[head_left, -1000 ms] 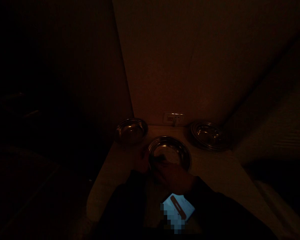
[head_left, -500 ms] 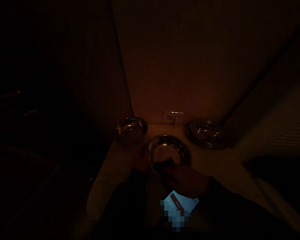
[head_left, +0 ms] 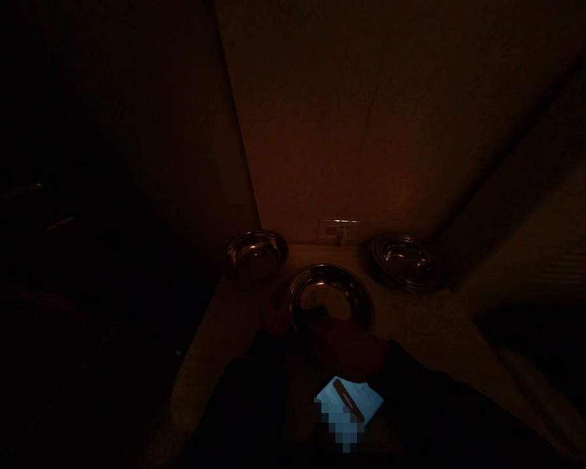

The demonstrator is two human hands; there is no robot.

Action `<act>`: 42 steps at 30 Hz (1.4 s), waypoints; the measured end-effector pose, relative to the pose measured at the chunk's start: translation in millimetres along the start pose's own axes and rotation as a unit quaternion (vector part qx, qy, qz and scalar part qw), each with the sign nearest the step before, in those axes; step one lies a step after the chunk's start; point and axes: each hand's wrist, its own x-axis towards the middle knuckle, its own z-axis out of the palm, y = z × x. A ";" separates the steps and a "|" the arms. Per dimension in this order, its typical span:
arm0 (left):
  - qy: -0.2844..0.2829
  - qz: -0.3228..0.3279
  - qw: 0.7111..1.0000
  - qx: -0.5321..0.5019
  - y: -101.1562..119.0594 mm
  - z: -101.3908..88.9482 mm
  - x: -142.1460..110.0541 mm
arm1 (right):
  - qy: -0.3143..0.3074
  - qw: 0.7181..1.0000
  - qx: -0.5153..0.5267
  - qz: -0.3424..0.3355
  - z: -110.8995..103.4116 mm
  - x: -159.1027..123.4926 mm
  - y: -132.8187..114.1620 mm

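A round, shiny metal bowl [head_left: 329,294] rests on the small wooden table in the middle of the dim view. At its left rim is my left hand [head_left: 276,309], closed on the edge, though its fingers are mostly lost in shadow. My right hand [head_left: 349,348] reaches over the near rim, fingers closed over a dark pad [head_left: 315,313] against the bowl's inside. Whether this is a sponge or a cloth cannot be made out. Just below the right hand lies a lit screen [head_left: 359,397], partly blurred out.
Another metal bowl [head_left: 256,253] stands at the table's back left corner. A stack of metal dishes [head_left: 404,260] sits at the back right. Behind the wooden table [head_left: 434,345] rises a wall with a socket plate [head_left: 339,229]. Deep shadow lies on both sides.
My right hand and the dark pad have shifted slightly left within the bowl. The left hand and the bowl stay nearly in place. The picture has become darker.
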 end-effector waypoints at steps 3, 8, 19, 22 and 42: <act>-0.002 0.002 1.000 -0.007 1.5 0.0 0.3 | -0.023 1.000 -0.008 0.002 -6.0 -13.5 4.5; -0.018 0.007 1.000 -0.005 3.0 0.5 -1.9 | -0.046 0.999 -0.022 0.005 -13.6 -27.8 11.6; -0.013 0.010 1.000 0.004 -0.6 0.2 0.9 | 0.021 1.000 0.016 0.000 1.8 7.3 -3.9; -0.014 0.018 1.000 0.016 -3.0 -0.5 2.1 | 0.025 0.999 0.018 0.008 2.4 15.1 -4.1; -0.013 0.002 1.000 -0.016 -8.4 0.2 2.4 | -0.035 0.999 -0.034 -0.011 -15.4 -33.5 14.4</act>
